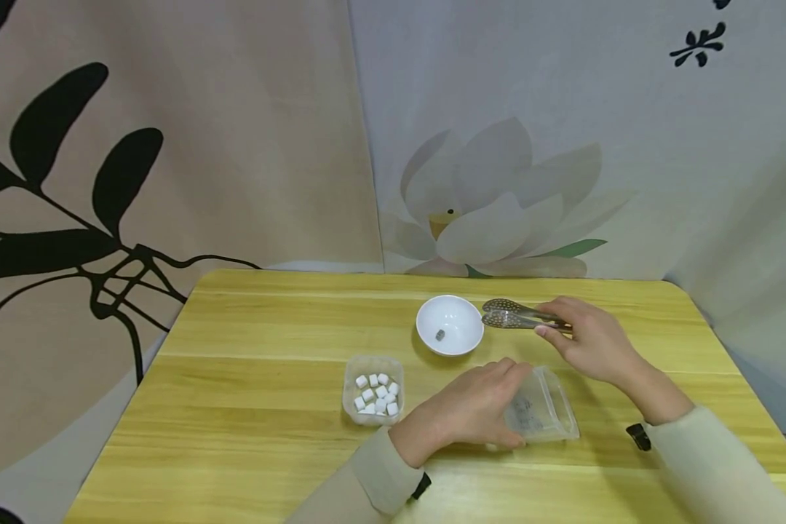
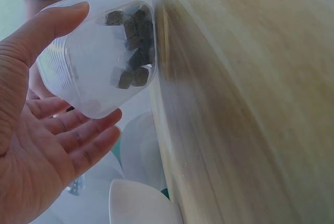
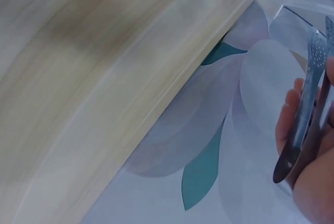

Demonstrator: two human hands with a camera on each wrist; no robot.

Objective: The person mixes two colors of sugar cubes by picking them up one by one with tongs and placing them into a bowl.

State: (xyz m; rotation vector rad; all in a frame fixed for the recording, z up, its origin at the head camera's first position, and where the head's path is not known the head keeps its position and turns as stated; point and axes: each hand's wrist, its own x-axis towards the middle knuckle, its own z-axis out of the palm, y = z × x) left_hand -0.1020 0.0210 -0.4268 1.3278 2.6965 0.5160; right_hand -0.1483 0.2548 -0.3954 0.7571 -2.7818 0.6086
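My left hand (image 1: 474, 407) holds a clear plastic container (image 1: 544, 418), thumb on one side and fingers on the other. The container looks tilted in the head view, its rim towards the right. Several dark cubes (image 2: 133, 44) show through its wall in the left wrist view, gathered on the table side. Metal tongs (image 1: 514, 314) with perforated tips are gripped in my right hand (image 1: 592, 338). Their tips point left, close beside a white bowl (image 1: 458, 320) and apart from each other. One small grey cube (image 1: 440, 335) lies inside the bowl.
A second clear container (image 1: 349, 393) with several white cubes (image 1: 381, 391) stands left of my left hand. The wooden table (image 1: 249, 342) ends at the back against a printed curtain (image 1: 268, 131) with leaves and a pale flower.
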